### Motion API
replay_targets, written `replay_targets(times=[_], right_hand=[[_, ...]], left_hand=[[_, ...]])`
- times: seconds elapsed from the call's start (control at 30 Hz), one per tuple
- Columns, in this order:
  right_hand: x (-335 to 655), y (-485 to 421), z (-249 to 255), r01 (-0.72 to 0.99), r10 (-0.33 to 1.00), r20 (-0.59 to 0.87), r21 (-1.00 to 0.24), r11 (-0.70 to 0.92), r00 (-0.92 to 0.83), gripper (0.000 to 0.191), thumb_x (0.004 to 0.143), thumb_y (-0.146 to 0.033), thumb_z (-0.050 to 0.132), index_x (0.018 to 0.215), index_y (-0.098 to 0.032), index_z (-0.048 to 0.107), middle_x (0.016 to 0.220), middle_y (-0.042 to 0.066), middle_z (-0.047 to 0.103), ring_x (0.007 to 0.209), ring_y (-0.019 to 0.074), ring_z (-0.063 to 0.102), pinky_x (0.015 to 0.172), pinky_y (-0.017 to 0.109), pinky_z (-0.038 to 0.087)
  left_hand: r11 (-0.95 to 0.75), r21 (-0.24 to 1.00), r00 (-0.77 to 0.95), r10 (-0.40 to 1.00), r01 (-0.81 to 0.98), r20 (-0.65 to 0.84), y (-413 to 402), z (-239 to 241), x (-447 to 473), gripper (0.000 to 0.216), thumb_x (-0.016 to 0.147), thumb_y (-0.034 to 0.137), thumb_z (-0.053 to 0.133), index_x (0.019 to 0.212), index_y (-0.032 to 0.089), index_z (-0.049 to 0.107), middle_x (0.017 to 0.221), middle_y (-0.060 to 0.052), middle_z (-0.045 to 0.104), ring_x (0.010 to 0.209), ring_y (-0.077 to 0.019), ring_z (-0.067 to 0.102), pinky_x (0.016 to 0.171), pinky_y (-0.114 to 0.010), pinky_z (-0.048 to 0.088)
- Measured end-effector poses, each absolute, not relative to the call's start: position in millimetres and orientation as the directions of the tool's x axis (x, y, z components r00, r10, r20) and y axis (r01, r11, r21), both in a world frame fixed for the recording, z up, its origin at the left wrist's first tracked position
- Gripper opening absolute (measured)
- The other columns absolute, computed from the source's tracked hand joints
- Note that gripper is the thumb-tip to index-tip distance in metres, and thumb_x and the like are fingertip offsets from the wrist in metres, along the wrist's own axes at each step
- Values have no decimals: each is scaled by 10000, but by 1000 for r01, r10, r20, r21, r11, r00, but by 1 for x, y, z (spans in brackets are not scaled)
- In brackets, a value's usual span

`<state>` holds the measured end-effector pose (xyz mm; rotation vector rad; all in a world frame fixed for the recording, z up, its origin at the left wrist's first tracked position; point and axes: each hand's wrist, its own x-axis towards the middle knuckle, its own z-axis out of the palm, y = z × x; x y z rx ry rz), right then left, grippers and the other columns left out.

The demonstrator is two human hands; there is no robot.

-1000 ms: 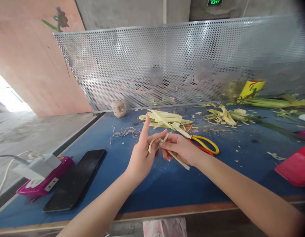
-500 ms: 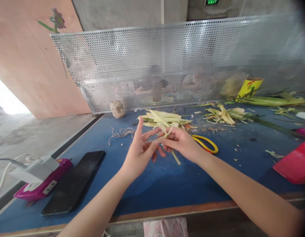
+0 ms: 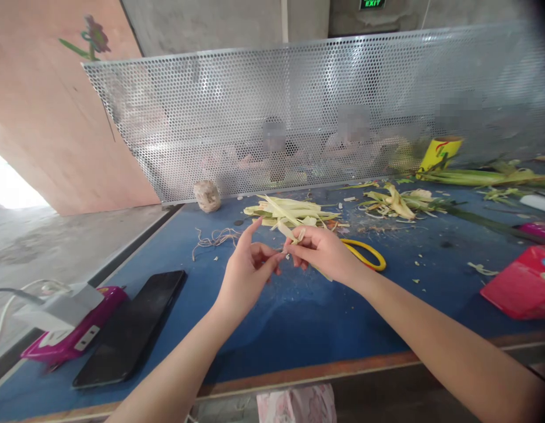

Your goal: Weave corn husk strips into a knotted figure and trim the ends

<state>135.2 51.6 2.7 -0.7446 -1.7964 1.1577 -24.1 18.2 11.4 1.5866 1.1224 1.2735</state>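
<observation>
In front of me my right hand (image 3: 319, 249) pinches a pale, folded strip of corn husk (image 3: 294, 236) between thumb and fingers. Close to its fingertips, my left hand (image 3: 248, 264) also holds thumb and forefinger together; whatever lies between them is too small to make out. Behind both hands rests a pile of pale green husks (image 3: 288, 207) on the blue table (image 3: 294, 329). A yellow looped handle (image 3: 369, 254) shows beside my right hand, its other end hidden. Thin brown strings (image 3: 215, 237) lie left of my hands.
A black phone (image 3: 131, 326) and a purple power strip (image 3: 96, 329) with a white plug lie at left. Along the back runs a perforated metal screen (image 3: 237, 106), with people behind it. A twine roll (image 3: 207, 196), more husks (image 3: 398, 202), a yellow tube (image 3: 438, 155) and a red box (image 3: 521, 285) stand around.
My left hand's fingers have closed into a pinch, its thumb and forefinger drawn in. My right hand keeps the husk strip, whose hanging end has swung up towards the right hand.
</observation>
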Motion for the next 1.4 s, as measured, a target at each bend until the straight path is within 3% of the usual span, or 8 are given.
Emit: replay_targets(times=[0.27, 0.43, 0.5, 0.67, 0.87, 1.07, 1.23, 1.4], right_hand=[[140, 59, 2, -57, 832, 360, -926, 372, -421, 148, 795, -311, 563, 793, -166, 530, 557, -29, 559, 457, 67, 501, 460, 196, 437], [140, 58, 3, -118, 839, 331, -943, 311, -431, 149, 789, -309, 580, 794, -167, 537, 560, -33, 558, 467, 64, 502, 469, 191, 432], [139, 58, 3, -171, 834, 296, -955, 243, -466, 181, 799, -337, 568, 831, -160, 548, 579, -24, 568, 474, 63, 507, 474, 190, 429], [136, 54, 2, -292, 751, 222, -956, 41, -622, 310, 867, -425, 430, 848, -141, 550, 615, 10, 588, 490, 74, 530, 468, 196, 427], [132, 48, 2, -110, 748, 196, -980, 163, -634, 189, 811, -330, 558, 805, -142, 534, 545, -32, 564, 447, 56, 505, 442, 175, 415], [129, 46, -2, -101, 763, 188, -982, 160, -618, 204, 780, -318, 588, 717, -154, 486, 490, -54, 540, 403, 51, 479, 416, 175, 407], [130, 48, -2, -109, 781, 203, -979, 172, -590, 207, 766, -323, 606, 731, -153, 493, 515, -49, 542, 428, 57, 494, 431, 184, 416], [134, 50, 4, -121, 827, 270, -963, 241, -494, 204, 768, -308, 608, 874, -156, 521, 590, -35, 557, 510, 63, 520, 489, 191, 447]], left_hand=[[-166, 984, 217, 965, 68, 147, 14, 17, -24, 733, 697, 213, 641, 1317, 134, 258, 542, 74, 505, 462, -90, 492, 406, -204, 397], [-112, 991, 229, 969, 75, 93, 13, 15, -24, 841, 692, 221, 645, 1354, 152, 130, 579, 74, 525, 427, -86, 488, 375, -201, 370], [-140, 988, 200, 972, 68, 124, 13, 12, -23, 835, 695, 231, 645, 1351, 147, 136, 663, 42, 563, 478, -84, 520, 427, -211, 409], [-343, 936, 30, 939, 78, 342, 17, 8, -22, 805, 706, 280, 644, 1358, 160, 189, 922, -60, 628, 825, -154, 599, 728, -294, 481], [-316, 949, -16, 949, -17, 315, 17, 12, -22, 870, 688, 221, 670, 1385, 163, 152, 827, -46, 698, 783, -169, 648, 767, -331, 498], [-355, 932, -70, 934, -73, 350, 16, 17, -23, 872, 669, 169, 684, 1376, 173, 174, 650, 14, 682, 762, -179, 663, 826, -375, 485], [-351, 935, -28, 936, -43, 350, 18, 14, -23, 843, 718, 210, 639, 1377, 182, 114, 733, -7, 657, 766, -163, 638, 719, -311, 500], [-329, 941, 106, 941, 74, 321, 17, 8, -22, 868, 727, 249, 619, 1376, 155, 50, 792, -6, 561, 693, -126, 568, 545, -231, 443]])
